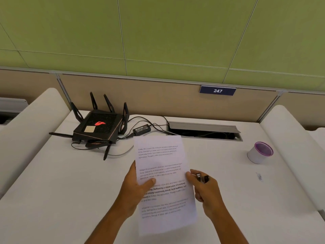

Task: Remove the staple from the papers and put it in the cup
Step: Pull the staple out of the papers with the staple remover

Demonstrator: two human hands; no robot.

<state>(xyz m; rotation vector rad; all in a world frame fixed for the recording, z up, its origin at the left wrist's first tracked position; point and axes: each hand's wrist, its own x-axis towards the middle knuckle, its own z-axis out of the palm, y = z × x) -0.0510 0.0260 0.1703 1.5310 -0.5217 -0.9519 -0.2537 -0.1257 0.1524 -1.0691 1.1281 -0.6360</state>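
I see my left hand (136, 188) holding the papers (165, 184) up above the white desk (70, 191). The thumb lies flat on the front of the top sheet and the fingers curl behind it, so the hand pinches the left edge. My right hand (204, 189) is at the right edge of the papers. Its thumb tip touches the page, and its other fingers are curled tight round a small black and silver tool (202, 177) that pokes out of the top of the fist. It is too small for me to tell what the tool is. I cannot see the staple.

The papers are thin, white and a bit bent, with rows of small black print. The cup (260, 153) is round and white with a purple rim. It lies tipped on its side on the desk, well off to the right of my hands. A black box with spiky arms (98, 128) and a red glowing mark sits at the back left, with thin wires beside it.
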